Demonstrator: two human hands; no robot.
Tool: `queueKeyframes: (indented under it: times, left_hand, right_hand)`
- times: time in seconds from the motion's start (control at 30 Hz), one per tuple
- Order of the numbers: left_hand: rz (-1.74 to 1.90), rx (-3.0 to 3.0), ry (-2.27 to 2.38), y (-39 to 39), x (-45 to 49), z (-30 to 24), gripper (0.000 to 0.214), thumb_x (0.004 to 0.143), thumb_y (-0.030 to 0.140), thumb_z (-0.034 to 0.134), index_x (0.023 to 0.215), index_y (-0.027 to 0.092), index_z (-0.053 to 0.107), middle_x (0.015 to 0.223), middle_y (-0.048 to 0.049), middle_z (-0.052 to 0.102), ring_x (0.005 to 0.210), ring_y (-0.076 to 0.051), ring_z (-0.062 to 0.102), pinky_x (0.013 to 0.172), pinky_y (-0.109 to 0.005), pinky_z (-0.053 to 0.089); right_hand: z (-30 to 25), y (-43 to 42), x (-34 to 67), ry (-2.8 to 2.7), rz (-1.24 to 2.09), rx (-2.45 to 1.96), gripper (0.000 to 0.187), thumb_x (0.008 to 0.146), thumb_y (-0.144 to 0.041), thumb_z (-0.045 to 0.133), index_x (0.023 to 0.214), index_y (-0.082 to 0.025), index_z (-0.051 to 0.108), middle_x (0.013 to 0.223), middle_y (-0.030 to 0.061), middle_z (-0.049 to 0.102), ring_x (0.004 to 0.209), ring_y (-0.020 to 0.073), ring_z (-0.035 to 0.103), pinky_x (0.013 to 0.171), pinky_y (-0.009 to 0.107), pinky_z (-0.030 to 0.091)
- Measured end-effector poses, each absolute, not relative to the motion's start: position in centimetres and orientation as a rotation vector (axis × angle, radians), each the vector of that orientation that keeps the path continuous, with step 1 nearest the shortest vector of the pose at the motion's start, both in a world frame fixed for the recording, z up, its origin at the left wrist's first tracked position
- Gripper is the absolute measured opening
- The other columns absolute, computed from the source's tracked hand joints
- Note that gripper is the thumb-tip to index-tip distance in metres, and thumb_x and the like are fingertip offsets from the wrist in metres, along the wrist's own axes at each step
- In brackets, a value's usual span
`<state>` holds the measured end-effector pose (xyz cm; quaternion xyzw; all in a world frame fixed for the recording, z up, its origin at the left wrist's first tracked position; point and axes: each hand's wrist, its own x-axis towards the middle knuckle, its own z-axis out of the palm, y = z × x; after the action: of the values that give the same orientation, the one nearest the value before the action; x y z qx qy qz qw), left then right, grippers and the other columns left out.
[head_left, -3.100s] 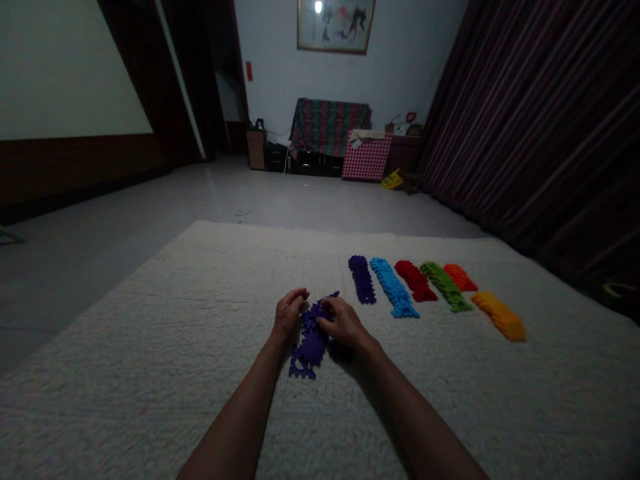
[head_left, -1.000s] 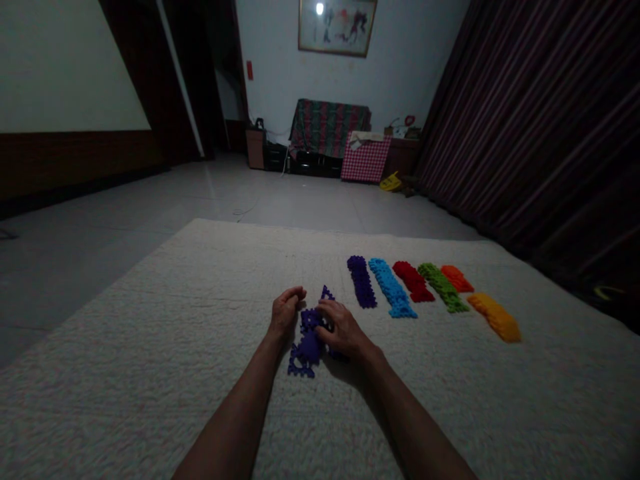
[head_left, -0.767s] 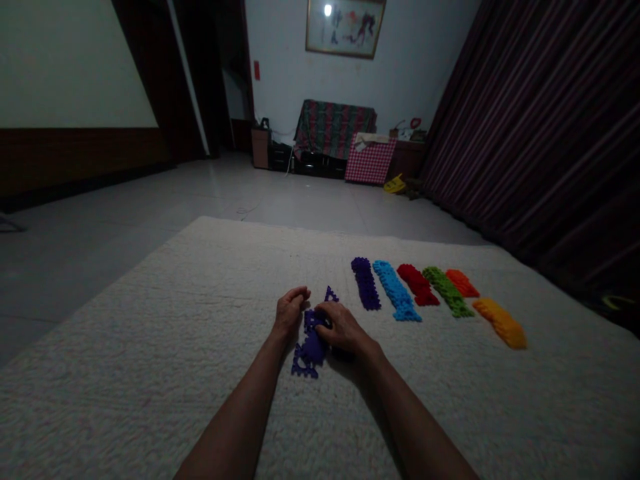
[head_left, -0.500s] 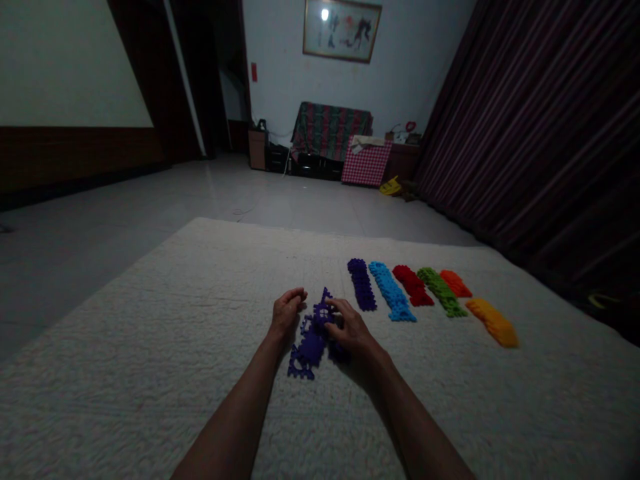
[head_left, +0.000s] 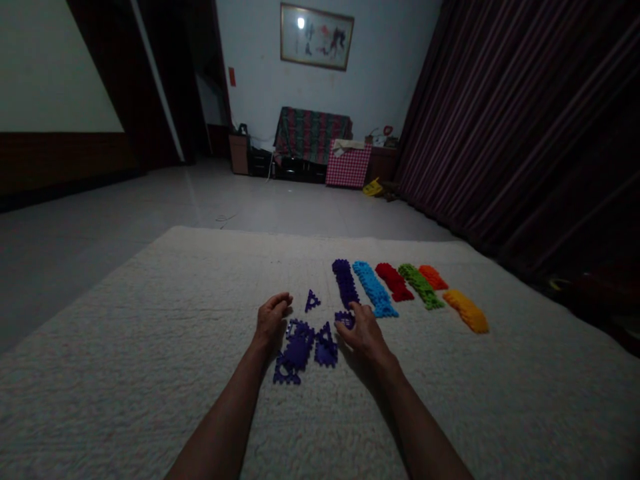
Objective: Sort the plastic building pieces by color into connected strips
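In the head view my right hand (head_left: 367, 333) pinches a purple square building tile (head_left: 345, 319) with a window grid, between thumb and fingers. My left hand (head_left: 273, 320) rests on the mat with loosely curled fingers and a gap at the thumb; no piece shows in it. Just right of that hand lies a loose pile of purple interlocking tiles (head_left: 297, 353). A few more purple tiles (head_left: 327, 350) overlap between the hands. Beyond them a small purple triangle tile (head_left: 313, 301) lies alone. Past my right fingertips runs a row of purple tiles (head_left: 345, 280).
To the right lie overlapping rows of light blue (head_left: 373, 287), red (head_left: 394, 281), green (head_left: 420, 285), orange (head_left: 433, 277) and yellow tiles (head_left: 466, 311). All rest on a pale quilted mat (head_left: 150, 320). A dark curtain (head_left: 475, 133) hangs at the right.
My right hand has carried the window tile off the pile to the right, toward the purple row. The triangle and several purple tiles now show apart. The view has turned slightly right.
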<state>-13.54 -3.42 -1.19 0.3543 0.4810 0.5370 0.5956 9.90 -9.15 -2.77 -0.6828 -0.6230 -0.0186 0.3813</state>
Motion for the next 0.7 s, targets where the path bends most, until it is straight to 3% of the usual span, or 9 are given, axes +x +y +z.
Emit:
queueKeyframes:
  times: [0.17, 0.5, 0.7]
  left_hand:
    - [1.259, 0.798, 1.117, -3.5, -13.4, -1.1, 0.045, 0.063, 0.036, 0.068, 0.104, 0.02, 0.071, 0.114, -0.0133, 0.07, 0.085, -0.022, 0.066, 0.064, -0.027, 0.04]
    - [1.235, 0.818, 1.122, -3.9, -13.5, -0.6, 0.042, 0.064, 0.036, 0.068, 0.104, 0.021, 0.069, 0.117, -0.0123, 0.069, 0.088, -0.022, 0.066, 0.063, -0.026, 0.041]
    - [1.216, 0.814, 1.137, -3.9, -13.5, -0.3, 0.045, 0.061, 0.036, 0.069, 0.103, 0.019, 0.069, 0.114, -0.0123, 0.069, 0.085, -0.02, 0.066, 0.061, -0.025, 0.041]
  right_hand:
    - [-3.1, -9.1, 7.7, -1.565, -0.104, -1.964, 0.051, 0.068, -0.038, 0.069, 0.115, -0.018, 0.061, 0.101, 0.0149, 0.058, 0.095, 0.033, 0.058, 0.086, 0.045, 0.049]
    - [-1.5, -8.0, 9.0, -1.43, -0.175, -1.914, 0.058, 0.076, -0.031, 0.062, 0.129, -0.013, 0.049, 0.119, 0.0169, 0.052, 0.112, 0.0319, 0.05, 0.096, 0.044, 0.045]
    - [-2.1, -7.1, 9.1, -1.438, -0.263, -1.94, 0.057, 0.076, -0.031, 0.065, 0.128, -0.013, 0.05, 0.116, 0.0159, 0.053, 0.11, 0.0307, 0.05, 0.095, 0.045, 0.045]
